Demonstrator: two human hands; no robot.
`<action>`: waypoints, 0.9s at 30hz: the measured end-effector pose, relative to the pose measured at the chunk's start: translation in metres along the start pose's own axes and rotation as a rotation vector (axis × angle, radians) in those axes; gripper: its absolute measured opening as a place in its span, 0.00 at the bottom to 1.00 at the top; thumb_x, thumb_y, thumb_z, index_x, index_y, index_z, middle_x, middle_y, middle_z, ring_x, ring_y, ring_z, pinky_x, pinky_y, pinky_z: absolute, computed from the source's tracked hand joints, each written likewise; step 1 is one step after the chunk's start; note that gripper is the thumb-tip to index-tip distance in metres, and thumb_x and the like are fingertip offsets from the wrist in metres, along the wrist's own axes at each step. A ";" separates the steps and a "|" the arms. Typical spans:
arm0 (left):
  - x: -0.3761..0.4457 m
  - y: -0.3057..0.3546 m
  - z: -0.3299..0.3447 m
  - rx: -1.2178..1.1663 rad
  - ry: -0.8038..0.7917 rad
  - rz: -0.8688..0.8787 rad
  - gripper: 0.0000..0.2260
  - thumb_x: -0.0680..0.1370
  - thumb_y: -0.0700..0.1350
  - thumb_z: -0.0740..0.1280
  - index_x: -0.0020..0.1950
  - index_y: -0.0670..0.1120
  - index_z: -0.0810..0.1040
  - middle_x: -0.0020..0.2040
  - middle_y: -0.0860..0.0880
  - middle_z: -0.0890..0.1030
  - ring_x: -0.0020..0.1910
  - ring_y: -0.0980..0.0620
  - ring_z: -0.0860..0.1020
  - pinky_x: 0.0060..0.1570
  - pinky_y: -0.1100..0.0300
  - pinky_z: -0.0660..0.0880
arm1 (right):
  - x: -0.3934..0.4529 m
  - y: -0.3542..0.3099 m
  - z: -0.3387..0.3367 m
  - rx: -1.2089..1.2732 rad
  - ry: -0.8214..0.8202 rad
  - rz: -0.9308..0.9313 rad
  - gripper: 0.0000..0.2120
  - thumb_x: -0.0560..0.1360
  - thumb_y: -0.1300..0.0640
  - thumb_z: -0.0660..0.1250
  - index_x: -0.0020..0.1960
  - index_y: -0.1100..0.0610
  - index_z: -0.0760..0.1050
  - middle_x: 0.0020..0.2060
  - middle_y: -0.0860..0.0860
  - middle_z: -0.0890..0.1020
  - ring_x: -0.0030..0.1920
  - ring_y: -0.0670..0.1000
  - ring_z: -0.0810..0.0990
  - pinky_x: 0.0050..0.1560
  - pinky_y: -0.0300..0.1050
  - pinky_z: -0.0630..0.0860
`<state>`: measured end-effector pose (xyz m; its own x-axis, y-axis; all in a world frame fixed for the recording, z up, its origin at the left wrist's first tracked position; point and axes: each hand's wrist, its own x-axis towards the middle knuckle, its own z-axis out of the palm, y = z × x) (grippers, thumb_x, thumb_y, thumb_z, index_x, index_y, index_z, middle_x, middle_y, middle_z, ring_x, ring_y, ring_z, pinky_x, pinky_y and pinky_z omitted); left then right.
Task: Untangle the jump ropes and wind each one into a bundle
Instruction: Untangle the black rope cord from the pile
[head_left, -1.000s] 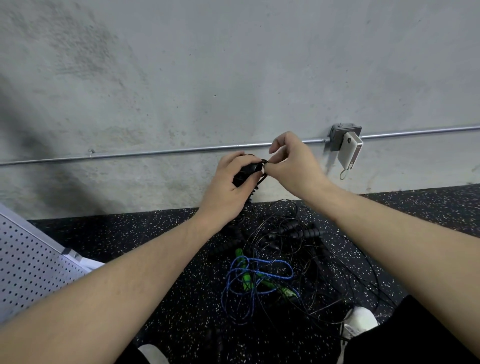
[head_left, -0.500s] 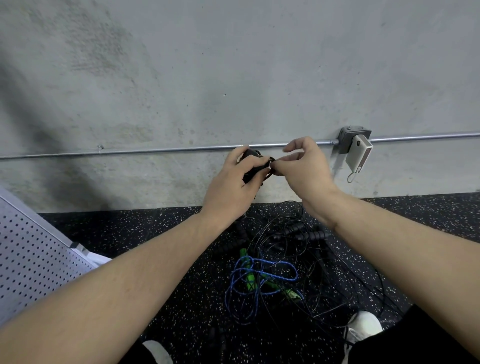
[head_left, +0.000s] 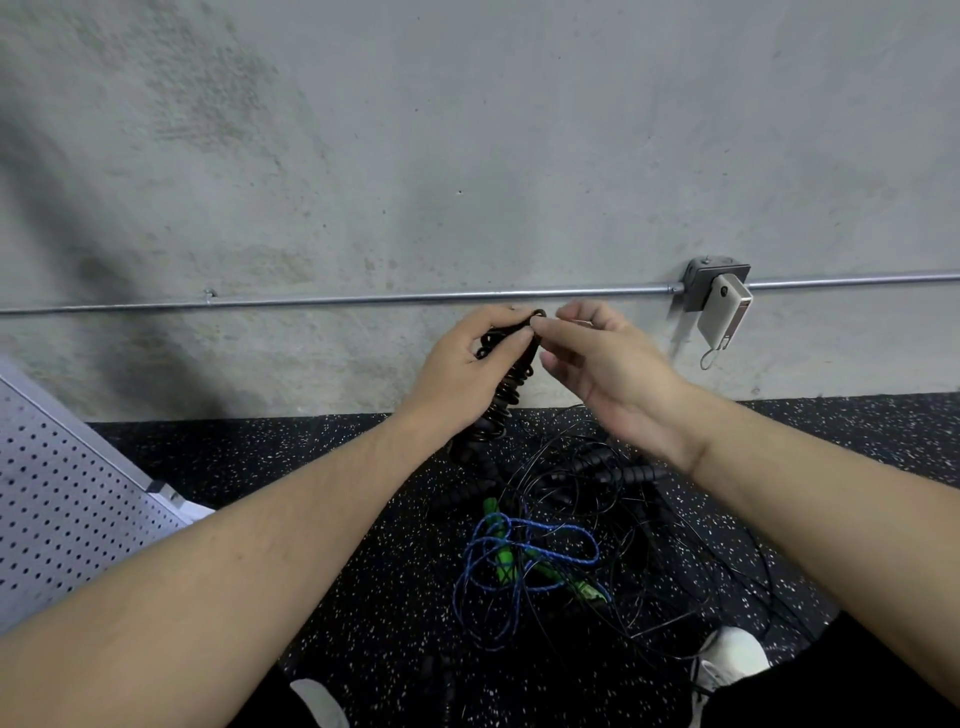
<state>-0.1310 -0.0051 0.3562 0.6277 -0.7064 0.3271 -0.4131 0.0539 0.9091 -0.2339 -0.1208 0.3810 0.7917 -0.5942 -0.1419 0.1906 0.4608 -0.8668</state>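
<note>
Two bare forearms reach out toward a far concrete wall, above a speckled black floor. The left hand curls its fingers round the top of a ribbed black jump-rope handle that hangs down toward the floor, while the right hand, fingers loosely bent, pinches at the handle's top end between thumb and forefinger. Below the hands, a tangled pile of jump ropes, thin black cords and a blue rope with green handles, lies on the floor.
</note>
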 end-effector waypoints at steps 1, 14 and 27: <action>-0.001 0.001 0.000 -0.045 0.005 -0.014 0.09 0.82 0.44 0.68 0.56 0.60 0.80 0.56 0.63 0.82 0.57 0.67 0.78 0.57 0.71 0.71 | 0.001 -0.002 -0.001 0.040 -0.026 0.036 0.11 0.75 0.69 0.70 0.48 0.56 0.72 0.36 0.51 0.80 0.35 0.46 0.81 0.34 0.36 0.79; -0.001 0.008 0.001 -0.138 -0.009 -0.097 0.11 0.82 0.44 0.69 0.57 0.61 0.83 0.58 0.61 0.84 0.60 0.62 0.80 0.65 0.61 0.75 | 0.003 -0.012 -0.011 -0.084 -0.147 0.223 0.01 0.77 0.62 0.70 0.48 0.59 0.78 0.34 0.50 0.79 0.29 0.45 0.77 0.35 0.41 0.83; -0.001 -0.001 0.010 -0.506 -0.229 -0.446 0.42 0.71 0.46 0.78 0.79 0.66 0.61 0.58 0.34 0.82 0.47 0.42 0.83 0.44 0.49 0.82 | 0.009 -0.021 -0.015 -0.115 -0.139 0.240 0.07 0.79 0.56 0.65 0.43 0.55 0.74 0.26 0.46 0.69 0.25 0.43 0.69 0.28 0.36 0.76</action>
<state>-0.1379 -0.0119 0.3519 0.4880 -0.8651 -0.1162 0.2426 0.0066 0.9701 -0.2396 -0.1460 0.3907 0.8797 -0.3774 -0.2893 -0.0727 0.4945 -0.8662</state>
